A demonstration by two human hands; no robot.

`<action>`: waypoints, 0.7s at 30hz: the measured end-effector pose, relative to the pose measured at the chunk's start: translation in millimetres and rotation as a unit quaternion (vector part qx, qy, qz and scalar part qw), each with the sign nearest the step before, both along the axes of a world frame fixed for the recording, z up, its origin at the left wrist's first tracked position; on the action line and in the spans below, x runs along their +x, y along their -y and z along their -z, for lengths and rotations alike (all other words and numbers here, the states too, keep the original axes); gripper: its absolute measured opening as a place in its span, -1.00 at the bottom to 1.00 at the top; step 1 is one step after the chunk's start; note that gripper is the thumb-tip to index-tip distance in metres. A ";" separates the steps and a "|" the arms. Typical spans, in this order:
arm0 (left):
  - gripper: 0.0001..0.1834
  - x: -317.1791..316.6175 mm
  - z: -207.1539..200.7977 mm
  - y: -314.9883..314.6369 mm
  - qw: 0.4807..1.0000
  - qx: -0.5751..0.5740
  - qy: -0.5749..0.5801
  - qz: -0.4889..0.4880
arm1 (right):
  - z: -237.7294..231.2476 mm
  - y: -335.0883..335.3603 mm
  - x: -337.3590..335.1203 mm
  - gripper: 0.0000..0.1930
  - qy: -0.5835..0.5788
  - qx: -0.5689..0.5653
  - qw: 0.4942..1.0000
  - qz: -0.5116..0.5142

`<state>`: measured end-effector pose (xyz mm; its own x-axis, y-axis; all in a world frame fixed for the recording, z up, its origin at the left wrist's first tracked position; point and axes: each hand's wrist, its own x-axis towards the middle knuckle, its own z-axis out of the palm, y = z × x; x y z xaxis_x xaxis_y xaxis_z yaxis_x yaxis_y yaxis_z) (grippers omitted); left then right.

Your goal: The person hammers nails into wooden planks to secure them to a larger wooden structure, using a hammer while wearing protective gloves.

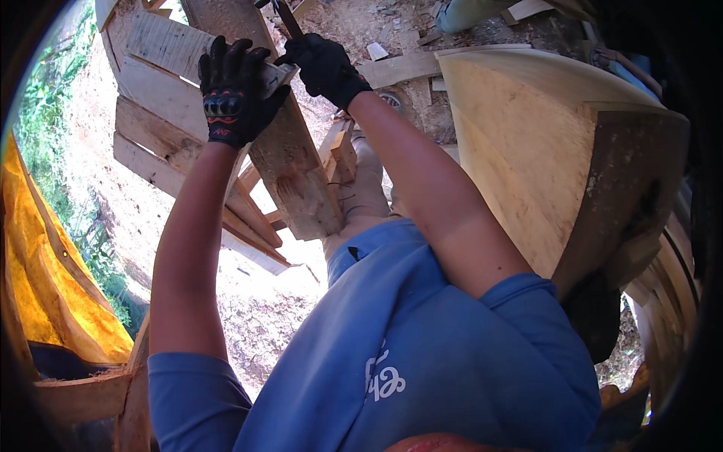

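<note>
My left hand (232,98), in a black glove with red marks, lies over a short piece of wood (277,75). Its fingers are spread, and the wood's end shows between thumb and index finger. My right hand (324,69), also in a black glove, is closed around the dark handle of a hammer (286,19), just to the right of the left hand. The top picture edge cuts off part of the hammer's head. Beneath both hands a thick plank (290,166) slants toward my body. Pale slats (162,87) lie side by side to the left of my left hand.
On the right stands a large curved wooden hull-like form (520,143) with a dark end face. A yellow tarp (53,271) hangs at the left above a wooden beam (83,398). Wood scraps (377,51) litter the ground ahead. Part of another person's leg (471,11) shows at the top.
</note>
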<state>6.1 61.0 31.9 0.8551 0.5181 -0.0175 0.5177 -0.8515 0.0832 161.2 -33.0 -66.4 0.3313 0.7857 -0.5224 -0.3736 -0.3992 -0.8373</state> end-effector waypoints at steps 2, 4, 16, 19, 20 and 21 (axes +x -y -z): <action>-0.22 1.7 -1.1 -0.9 1.000 0.000 0.002 0.008 | 2.1 1.5 -3.1 -0.72 0.003 0.007 1.000 0.006; -0.24 1.7 -1.2 -1.5 1.000 -0.002 0.004 0.004 | 1.7 4.6 -2.6 -0.67 0.070 0.027 0.997 -0.024; -0.16 -6.5 4.7 -1.7 0.999 -0.011 0.027 -0.024 | -111.3 86.7 15.3 -0.80 0.232 0.042 0.967 -0.095; -0.18 -10.2 4.4 -0.1 0.999 -0.012 0.024 -0.037 | -127.4 117.6 20.0 -0.79 0.346 0.016 0.925 -0.155; -0.19 -11.3 5.4 -0.5 0.999 -0.013 0.028 -0.041 | -132.8 122.7 21.4 -0.78 0.355 0.014 0.921 -0.159; -0.19 -10.1 6.3 0.1 0.999 -0.014 0.031 -0.042 | -136.1 128.2 23.9 -0.77 0.366 0.010 0.917 -0.158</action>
